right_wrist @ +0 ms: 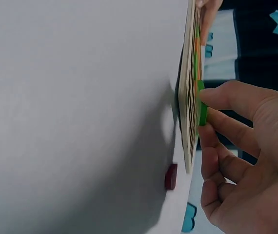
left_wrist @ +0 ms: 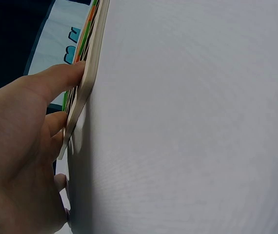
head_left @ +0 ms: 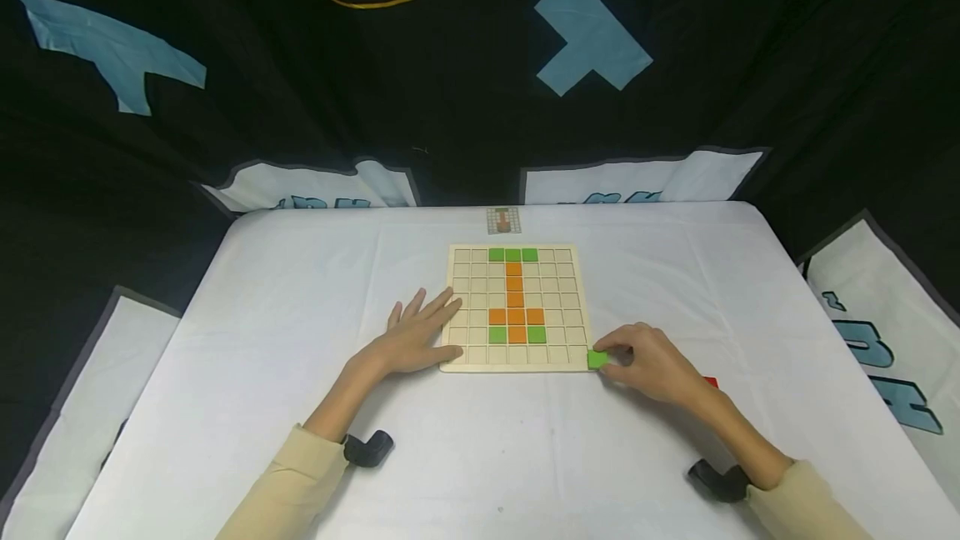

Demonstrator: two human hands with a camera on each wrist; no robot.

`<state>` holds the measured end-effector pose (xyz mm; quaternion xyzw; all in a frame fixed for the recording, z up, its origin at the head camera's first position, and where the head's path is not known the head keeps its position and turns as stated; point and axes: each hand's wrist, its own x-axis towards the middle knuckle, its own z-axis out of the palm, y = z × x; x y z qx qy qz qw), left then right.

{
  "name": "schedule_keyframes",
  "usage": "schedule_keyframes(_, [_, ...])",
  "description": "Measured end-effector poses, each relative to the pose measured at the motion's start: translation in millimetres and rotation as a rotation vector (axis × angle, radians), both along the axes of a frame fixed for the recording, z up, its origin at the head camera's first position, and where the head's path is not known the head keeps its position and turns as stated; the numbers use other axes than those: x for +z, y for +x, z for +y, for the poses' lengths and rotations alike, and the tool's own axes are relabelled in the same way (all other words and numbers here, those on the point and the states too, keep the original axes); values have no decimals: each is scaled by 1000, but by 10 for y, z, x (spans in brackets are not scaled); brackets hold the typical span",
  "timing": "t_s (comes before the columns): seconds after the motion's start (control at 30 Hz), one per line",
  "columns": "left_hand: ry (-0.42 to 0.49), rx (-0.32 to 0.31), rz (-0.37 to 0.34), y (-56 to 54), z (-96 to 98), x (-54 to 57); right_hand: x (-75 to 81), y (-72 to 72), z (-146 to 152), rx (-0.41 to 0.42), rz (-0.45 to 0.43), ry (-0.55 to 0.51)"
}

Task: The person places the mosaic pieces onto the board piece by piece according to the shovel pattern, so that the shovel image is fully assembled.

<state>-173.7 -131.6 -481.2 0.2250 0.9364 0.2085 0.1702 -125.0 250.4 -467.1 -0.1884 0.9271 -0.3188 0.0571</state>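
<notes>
A wooden grid board (head_left: 468, 354) lies flat on the table, with green and orange square tiles set in its cells. Three green tiles (head_left: 513, 255) line the top row, and a column of orange tiles (head_left: 514, 284) runs down the middle. My left hand (head_left: 408, 342) rests on the board's left edge, fingers spread and thumb at the lower left corner. At the lower right corner my right hand (head_left: 651, 363) pinches a green tile (head_left: 597, 359) between thumb and fingers. The right wrist view shows this green tile (right_wrist: 203, 103) close over the board's edge.
A small printed pattern card (head_left: 503, 221) lies behind the board near the table's far edge. A red block (head_left: 711, 382) sits to the right, partly hidden by my right wrist. White cloth (head_left: 465, 457) covers the table, and a dark curtain hangs behind it.
</notes>
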Motion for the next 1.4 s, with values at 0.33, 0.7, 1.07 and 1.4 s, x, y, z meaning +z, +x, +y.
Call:
schedule_keyframes(0.33, [-1,-4,1,-3,-1,4,-4,-69,-472,26,22,-54])
schedule_keyframes(0.7, [9,-16,12,-4,-4,-1,-112,-144,-853,118,80,-55])
schedule_keyframes(1.07, [-11,-11,-3,-17,-1,9,-134,-206,-1004,83,83,-34])
schedule_keyframes(1.4, [-1,-13,-2,-13,-10,-12,-126,-222,-1017,77,27,-48])
